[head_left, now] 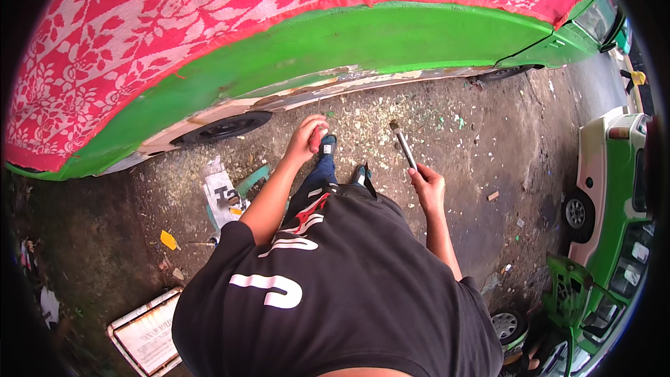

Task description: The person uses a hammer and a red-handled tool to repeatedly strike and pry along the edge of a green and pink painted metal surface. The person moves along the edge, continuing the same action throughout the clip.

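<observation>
My left hand [301,139] is closed around a red-handled tool [315,141]; most of it is hidden in the fingers, and a thin shaft seems to point toward the van. To the right, my right hand [428,187] grips a silver-shafted tool [405,149] with a small blunt brownish head, like a hammer. Both hands are held apart, above the ground and clear of the vehicle. In front stands a green van [293,56], its lower edge [314,89] scraped and patchy. A red and white floral cloth [188,10] covers its upper side.
Pale chips [363,115] litter the concrete around my shoes [328,145]. On the left lie a printed white sheet [218,185], a yellow scrap [168,240] and a rusty-framed sign [150,331]. Another green and white vehicle [590,153] is parked on the right, with a loose green panel [567,286].
</observation>
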`<act>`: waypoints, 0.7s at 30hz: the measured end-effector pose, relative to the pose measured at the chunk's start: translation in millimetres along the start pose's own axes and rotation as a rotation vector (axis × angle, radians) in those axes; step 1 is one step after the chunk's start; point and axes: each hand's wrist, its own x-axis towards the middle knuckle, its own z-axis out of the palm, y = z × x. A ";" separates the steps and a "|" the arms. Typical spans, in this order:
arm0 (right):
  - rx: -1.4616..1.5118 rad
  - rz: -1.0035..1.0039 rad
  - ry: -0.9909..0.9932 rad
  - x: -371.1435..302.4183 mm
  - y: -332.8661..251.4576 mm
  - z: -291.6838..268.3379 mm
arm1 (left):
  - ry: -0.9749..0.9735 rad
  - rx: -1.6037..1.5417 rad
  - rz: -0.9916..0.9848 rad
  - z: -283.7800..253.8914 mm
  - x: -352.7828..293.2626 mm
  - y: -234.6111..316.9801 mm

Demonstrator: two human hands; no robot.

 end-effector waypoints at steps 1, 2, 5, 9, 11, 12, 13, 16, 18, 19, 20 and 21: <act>-0.005 -0.007 0.017 0.6 -0.1 0.9 | -0.005 0.006 0.006 3.6 5.3 -4.5; -0.007 -0.007 0.015 1.8 -1.8 0.3 | -0.011 0.010 0.015 7.5 11.9 -9.0; -0.017 0.000 0.020 4.3 -11.3 -1.1 | 0.005 0.067 0.087 12.1 32.6 -23.7; -0.005 -0.004 0.036 4.6 -19.9 0.7 | -0.012 0.064 0.058 9.2 57.7 -45.3; -0.011 -0.023 0.031 6.1 -24.7 0.2 | -0.016 0.089 0.051 8.4 63.8 -50.4; -0.008 -0.007 0.040 7.3 -23.1 1.2 | -0.025 0.106 0.043 8.2 65.7 -53.4; -0.005 0.008 0.048 8.1 -19.1 2.7 | -0.032 0.122 0.035 7.0 67.4 -55.2; -0.019 0.051 0.064 7.1 -20.3 3.1 | -0.058 0.125 -0.006 6.9 69.2 -59.4; -0.017 0.068 0.067 6.3 -20.7 5.0 | -0.069 0.135 -0.014 5.0 68.8 -61.8; -0.011 0.074 0.066 6.6 -19.6 5.1 | -0.070 0.149 -0.008 4.7 68.1 -62.5; -0.001 0.077 0.067 7.1 -19.1 5.7 | -0.072 0.164 0.002 3.2 69.1 -61.2; 0.004 0.078 0.062 7.4 -18.6 6.0 | -0.076 0.166 -0.003 2.0 69.1 -59.4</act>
